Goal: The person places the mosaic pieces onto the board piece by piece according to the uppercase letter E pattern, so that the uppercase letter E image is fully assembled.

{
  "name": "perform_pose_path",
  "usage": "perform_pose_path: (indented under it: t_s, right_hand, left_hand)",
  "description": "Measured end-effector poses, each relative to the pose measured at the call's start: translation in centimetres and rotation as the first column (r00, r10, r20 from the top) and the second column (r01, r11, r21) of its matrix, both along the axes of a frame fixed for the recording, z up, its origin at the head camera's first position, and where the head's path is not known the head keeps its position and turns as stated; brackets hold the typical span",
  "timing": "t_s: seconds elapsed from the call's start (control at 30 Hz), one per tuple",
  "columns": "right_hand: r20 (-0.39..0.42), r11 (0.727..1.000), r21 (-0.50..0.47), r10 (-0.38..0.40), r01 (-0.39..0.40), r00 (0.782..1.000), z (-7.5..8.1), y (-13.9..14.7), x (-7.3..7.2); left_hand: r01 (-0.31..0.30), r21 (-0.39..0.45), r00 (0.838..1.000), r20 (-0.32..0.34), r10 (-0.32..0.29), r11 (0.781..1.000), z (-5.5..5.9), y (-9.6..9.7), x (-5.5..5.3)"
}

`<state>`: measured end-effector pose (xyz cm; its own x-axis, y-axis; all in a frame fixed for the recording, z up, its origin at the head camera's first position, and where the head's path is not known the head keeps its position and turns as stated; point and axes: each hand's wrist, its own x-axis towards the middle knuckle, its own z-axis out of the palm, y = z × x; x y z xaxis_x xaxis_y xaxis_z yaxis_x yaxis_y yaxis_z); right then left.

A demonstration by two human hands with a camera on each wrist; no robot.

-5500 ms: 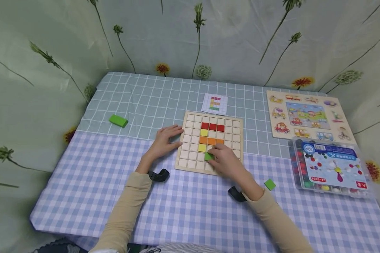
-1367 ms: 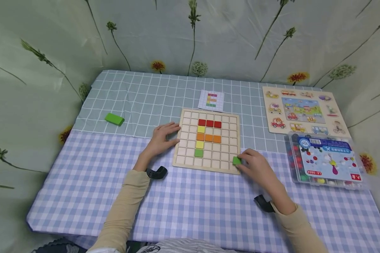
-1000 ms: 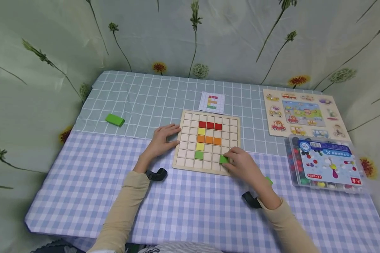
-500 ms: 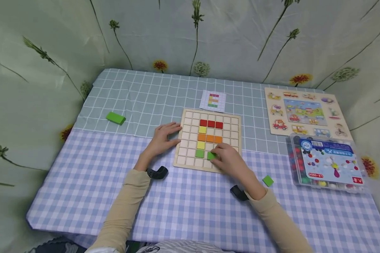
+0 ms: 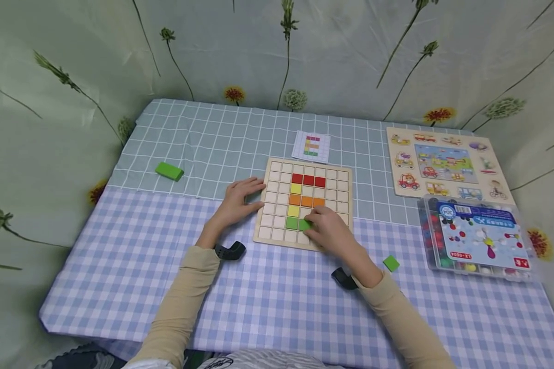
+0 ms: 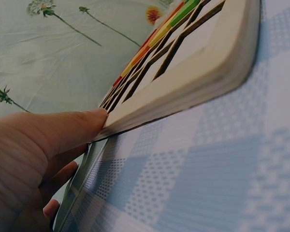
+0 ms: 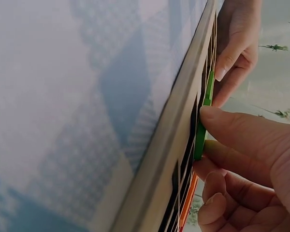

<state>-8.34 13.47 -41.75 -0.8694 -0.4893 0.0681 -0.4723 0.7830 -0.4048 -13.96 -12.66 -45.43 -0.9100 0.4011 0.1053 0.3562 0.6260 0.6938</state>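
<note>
A wooden grid board (image 5: 273, 236) lies on the table, holding red, yellow and orange tiles and a green tile (image 5: 292, 223) below the lower yellow one. My right hand (image 5: 332, 233) pinches a second green tile (image 5: 304, 224) between thumb and finger, right beside the first. In the right wrist view this held tile (image 7: 200, 137) sits at the board's surface. At the board's left edge rests my left hand (image 5: 237, 202), its thumb touching the wooden rim in the left wrist view. Another green tile (image 5: 391, 263) lies on the cloth to the right.
Behind the board lies a paper card (image 5: 311, 147) printed with a coloured E pattern. A green block (image 5: 169, 171) is at the left. On the right are a vehicle picture puzzle (image 5: 401, 189) and a clear plastic case (image 5: 485, 238) of coloured balls.
One green tile was set under the lower yellow tile. My right hand then brought another green tile leftward across the board to beside it. My left hand stayed at the board's edge.
</note>
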Motion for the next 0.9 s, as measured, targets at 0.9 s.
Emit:
perform_pose_path:
  t_s: [0.9]
  right_hand:
    - [0.003, 0.994, 0.019, -0.109, 0.109, 0.994, 0.1, 4.5, 1.5]
  left_hand:
    - [-0.006, 0.005, 1.0, -0.016, 0.006, 1.0, -0.6, 0.0, -0.1]
